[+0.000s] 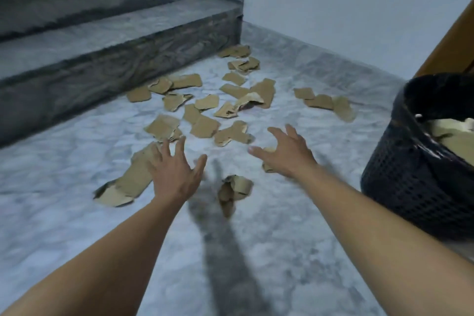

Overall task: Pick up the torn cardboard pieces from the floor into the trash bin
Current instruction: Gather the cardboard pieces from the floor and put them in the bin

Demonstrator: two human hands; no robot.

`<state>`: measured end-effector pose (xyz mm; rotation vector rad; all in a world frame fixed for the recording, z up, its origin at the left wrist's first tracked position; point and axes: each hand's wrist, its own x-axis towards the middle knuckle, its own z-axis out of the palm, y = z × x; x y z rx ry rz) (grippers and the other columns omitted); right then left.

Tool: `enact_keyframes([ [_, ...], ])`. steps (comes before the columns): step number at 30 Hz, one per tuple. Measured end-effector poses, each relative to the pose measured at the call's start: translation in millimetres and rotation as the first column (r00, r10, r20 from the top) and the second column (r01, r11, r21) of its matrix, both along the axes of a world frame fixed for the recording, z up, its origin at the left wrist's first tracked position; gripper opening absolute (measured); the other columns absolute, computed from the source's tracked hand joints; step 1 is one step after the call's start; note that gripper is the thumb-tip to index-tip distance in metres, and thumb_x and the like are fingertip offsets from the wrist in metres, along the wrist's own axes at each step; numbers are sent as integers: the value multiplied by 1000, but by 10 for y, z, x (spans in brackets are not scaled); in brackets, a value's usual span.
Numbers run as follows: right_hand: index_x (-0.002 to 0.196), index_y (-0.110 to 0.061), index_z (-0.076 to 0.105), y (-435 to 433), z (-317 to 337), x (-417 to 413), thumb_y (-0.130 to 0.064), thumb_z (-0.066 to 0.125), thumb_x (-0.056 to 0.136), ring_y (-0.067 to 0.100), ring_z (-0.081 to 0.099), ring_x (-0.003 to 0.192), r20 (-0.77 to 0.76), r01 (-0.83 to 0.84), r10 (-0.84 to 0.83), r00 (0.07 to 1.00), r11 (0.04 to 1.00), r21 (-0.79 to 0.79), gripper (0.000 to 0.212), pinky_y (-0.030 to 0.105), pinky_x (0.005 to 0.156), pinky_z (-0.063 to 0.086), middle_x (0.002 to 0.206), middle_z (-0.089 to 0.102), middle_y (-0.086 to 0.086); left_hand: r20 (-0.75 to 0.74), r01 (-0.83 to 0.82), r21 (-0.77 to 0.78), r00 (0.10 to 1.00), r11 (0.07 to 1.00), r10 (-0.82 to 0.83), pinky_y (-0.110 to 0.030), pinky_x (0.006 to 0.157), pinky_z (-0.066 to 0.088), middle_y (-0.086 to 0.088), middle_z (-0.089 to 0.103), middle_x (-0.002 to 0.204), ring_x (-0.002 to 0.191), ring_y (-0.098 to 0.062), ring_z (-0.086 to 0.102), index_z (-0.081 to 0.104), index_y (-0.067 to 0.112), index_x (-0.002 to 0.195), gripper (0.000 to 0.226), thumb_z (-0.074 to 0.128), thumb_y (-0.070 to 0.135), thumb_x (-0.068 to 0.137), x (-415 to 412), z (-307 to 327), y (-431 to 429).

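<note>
Hiding cardboard pieces (205, 127) beneath spread fingers (166, 149), left hand (174, 174) and right hand (286, 155) blur; trash bin (410, 179) cut off.

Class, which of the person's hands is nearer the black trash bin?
Right. The right hand hovers just left of the trash bin; the left hand is farther left.

cardboard pieces (205, 126): matt brown, ragged edges. floor (256, 251): smooth veined marble. trash bin (410, 187): black perforated plastic.
</note>
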<state>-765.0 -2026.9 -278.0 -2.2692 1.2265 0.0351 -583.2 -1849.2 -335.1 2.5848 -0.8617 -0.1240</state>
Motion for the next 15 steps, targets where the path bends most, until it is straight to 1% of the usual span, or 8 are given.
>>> enact_keyframes([
  [1, 159, -46, 6, 97, -234, 55, -96, 52, 64, 43, -1, 154, -104, -45, 52, 993, 996, 74, 117, 69, 117, 16, 169, -17, 0, 4, -35, 50, 999, 998, 35, -67, 119, 5, -14, 11, 169, 155, -40, -5, 20, 32, 160, 85, 43, 75, 91, 111, -100, 158],
  [3, 154, -51, -20, 307, -658, 116, -99, 54, 57, 48, -17, 151, -207, -89, 124, 970, 981, 170, 131, 79, 111, 0, 163, -34, 0, 32, -102, 137, 995, 985, 99, -73, 115, 0, -14, 2, 170, 154, -45, -11, 10, 36, 161, 97, 38, 86, 83, 299, -256, 432],
  [4, 150, -52, -28, 414, -817, 144, -100, 54, 56, 50, -22, 149, -229, -98, 136, 964, 980, 171, 133, 81, 109, -5, 161, -37, 0, 25, -125, 175, 992, 977, 122, -75, 113, -1, -14, -3, 170, 153, -48, -12, 3, 38, 161, 102, 36, 90, 80, 397, -335, 541],
  [6, 145, -52, -35, 573, -1031, 250, -105, 46, 49, 51, -28, 146, -258, -117, 139, 956, 988, 96, 137, 81, 106, -9, 161, -39, 2, -63, -145, 227, 985, 963, 163, -76, 113, -1, -15, -13, 169, 151, -52, -11, -10, 41, 159, 112, 35, 96, 73, 571, -487, 702],
  [7, 145, -51, -36, 597, -1086, 338, -107, 42, 48, 50, -29, 146, -250, -111, 121, 961, 992, 56, 137, 81, 106, -9, 161, -38, 2, -108, -142, 235, 979, 961, 171, -75, 114, -1, -17, -15, 168, 151, -52, -10, -15, 42, 158, 115, 33, 98, 70, 637, -567, 746],
  [9, 148, -50, -33, 537, -1146, 550, -107, 39, 49, 47, -26, 149, -198, -83, 81, 977, 997, -1, 135, 80, 108, -7, 164, -32, -1, -125, -138, 195, 979, 971, 164, -70, 118, -1, -21, -15, 167, 152, -49, -8, -20, 36, 158, 120, 33, 98, 70, 720, -704, 747],
  [13, 156, -46, -18, 272, -1143, 942, -106, 41, 53, 38, -2, 152, -121, -97, 78, 990, 982, -161, 132, 64, 115, 13, 170, -9, 1, -96, -129, -10, 987, 992, 128, -60, 123, 6, -24, -11, 167, 156, -40, -4, -20, 23, 159, 132, 45, 94, 69, 867, -747, 468],
  [15, 157, -46, -13, 111, -1160, 1132, -106, 40, 54, 39, -4, 152, -106, -90, 69, 992, 974, -210, 131, 64, 116, 8, 170, -11, 4, -82, -88, -72, 993, 993, 82, -60, 123, 11, -22, -10, 168, 156, -38, -3, -19, 26, 159, 135, 49, 95, 65, 1011, -729, 277],
])
